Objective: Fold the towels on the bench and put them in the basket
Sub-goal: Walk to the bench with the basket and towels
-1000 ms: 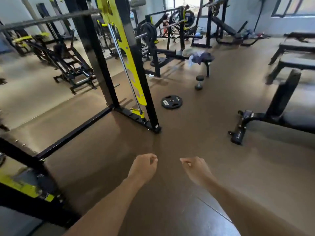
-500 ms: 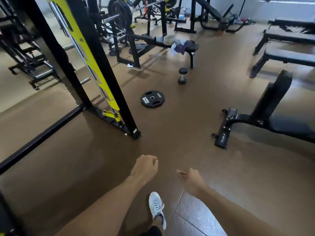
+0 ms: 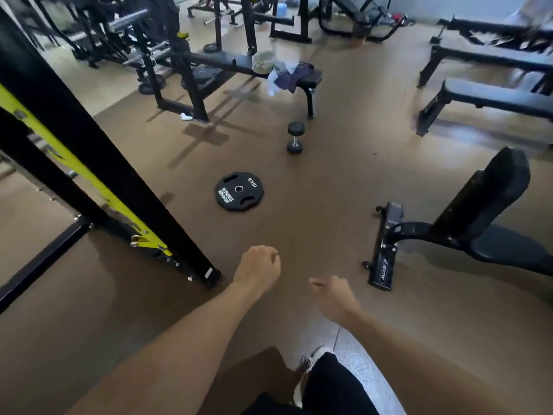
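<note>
Left hand (image 3: 257, 269) and right hand (image 3: 335, 298) loosely curled, empty. Towels (image 3: 291, 74) heaped on far bench (image 3: 239, 62) end; basket (image 3: 263, 62) possibly beside. Trip hazards: weight plate (image 3: 239, 191), dumbbell (image 3: 295, 137) in path.

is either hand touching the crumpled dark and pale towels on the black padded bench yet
Apart. The head view shows left hand and right hand empty over brown floor, far short of the towels on the bench.

Crumpled towels (image 3: 291, 77) heaped on bench (image 3: 236, 62) end — unfolded.
</note>
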Available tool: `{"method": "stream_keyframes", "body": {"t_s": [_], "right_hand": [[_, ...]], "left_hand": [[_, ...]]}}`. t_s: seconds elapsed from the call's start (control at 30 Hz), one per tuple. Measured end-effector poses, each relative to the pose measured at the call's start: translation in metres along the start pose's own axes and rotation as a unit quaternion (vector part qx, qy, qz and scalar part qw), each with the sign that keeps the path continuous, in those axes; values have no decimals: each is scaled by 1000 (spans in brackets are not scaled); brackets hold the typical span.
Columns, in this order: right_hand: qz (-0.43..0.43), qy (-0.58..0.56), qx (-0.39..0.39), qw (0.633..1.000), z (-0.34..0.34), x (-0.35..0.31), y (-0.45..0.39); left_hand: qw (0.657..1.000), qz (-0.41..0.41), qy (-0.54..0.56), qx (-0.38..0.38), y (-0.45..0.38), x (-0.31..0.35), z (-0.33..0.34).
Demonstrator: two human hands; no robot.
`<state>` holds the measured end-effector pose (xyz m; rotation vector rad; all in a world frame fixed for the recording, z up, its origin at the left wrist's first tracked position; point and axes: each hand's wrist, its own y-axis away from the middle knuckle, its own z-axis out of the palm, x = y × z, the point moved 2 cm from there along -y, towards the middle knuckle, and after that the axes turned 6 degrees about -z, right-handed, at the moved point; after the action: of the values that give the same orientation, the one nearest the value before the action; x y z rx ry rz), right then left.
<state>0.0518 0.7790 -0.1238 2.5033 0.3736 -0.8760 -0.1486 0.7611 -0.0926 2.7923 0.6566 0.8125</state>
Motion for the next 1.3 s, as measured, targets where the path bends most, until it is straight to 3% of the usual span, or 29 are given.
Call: {"method": "stream_keyframes", "body": {"t_s": [0.23,0.47,0.73,1.1,1.3], "right_hand": [[19,-59,6,998,-61,4,-185],[-7,-2,-25,1000,-159,-24,-360],[-27,27,-62,997,-215,-49,-546],[10,37,-71,997,-293,-103,-798],[-2,79,-108,991,-328,-104,-965]], "left_hand": [[1000,-4,-23,-3,-177,53,-12],[999,-54,-6,1,-333,98,-54],[997,-67,0,-30,-532,124,-66],[998,-1,-52,-35,-835,180,-143],[990,16,-93,-108,-992,204,-143]]}}
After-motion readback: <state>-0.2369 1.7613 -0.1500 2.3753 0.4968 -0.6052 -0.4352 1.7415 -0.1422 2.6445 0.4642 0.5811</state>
